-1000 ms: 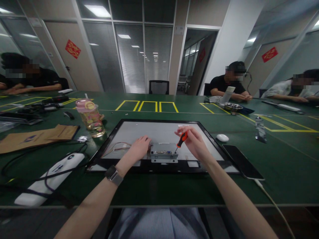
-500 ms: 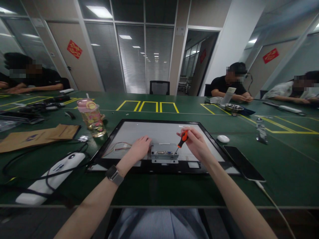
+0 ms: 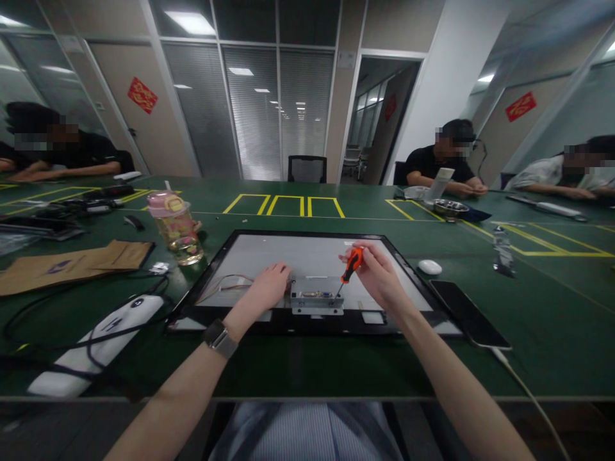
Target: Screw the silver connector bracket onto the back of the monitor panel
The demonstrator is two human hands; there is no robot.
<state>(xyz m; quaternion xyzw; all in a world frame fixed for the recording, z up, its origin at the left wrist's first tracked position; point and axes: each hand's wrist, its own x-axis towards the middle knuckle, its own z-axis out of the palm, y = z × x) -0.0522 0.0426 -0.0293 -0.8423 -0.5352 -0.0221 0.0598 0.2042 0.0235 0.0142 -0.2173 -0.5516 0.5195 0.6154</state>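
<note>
Hidden: the screwdriver [image 3: 349, 272] tip meets the right edge of the metal box [image 3: 317, 296], but the screw there is too small to make out; the left hand [image 3: 269, 286] covers the box's left end and its fingertips cannot be seen
Cut off: the cable from the phone [image 3: 468, 314] runs out at the lower right; the people at the far sides show only in part
Hard to tell: the ports on the box's near face are only faint marks; the print on the brown bag [image 3: 72, 262] is unreadable
Right hand [image 3: 377, 275]: closed round the orange handle of the screwdriver, shaft slanting down and left to the box
Left hand: lies palm down on the panel [image 3: 269, 253], curled loosely, pressed against the box's left end, gripping nothing; a watch [image 3: 220, 337] sits on the wrist
Box: low on the pale back of the panel, near its front edge, between the two hands; thin wires [image 3: 225, 282] trail off to its left
Panel: flat on the green table [image 3: 298, 365], black frame all round
Around: pink bottle [image 3: 173, 227] beyond the panel's left corner, white power strip [image 3: 91, 346] with black cords at the near left, white mouse [image 3: 429, 267] just beyond the phone on the right
Since half a second ago: the right hand and the handle sit slightly higher; the left hand and box are unmoved
</note>
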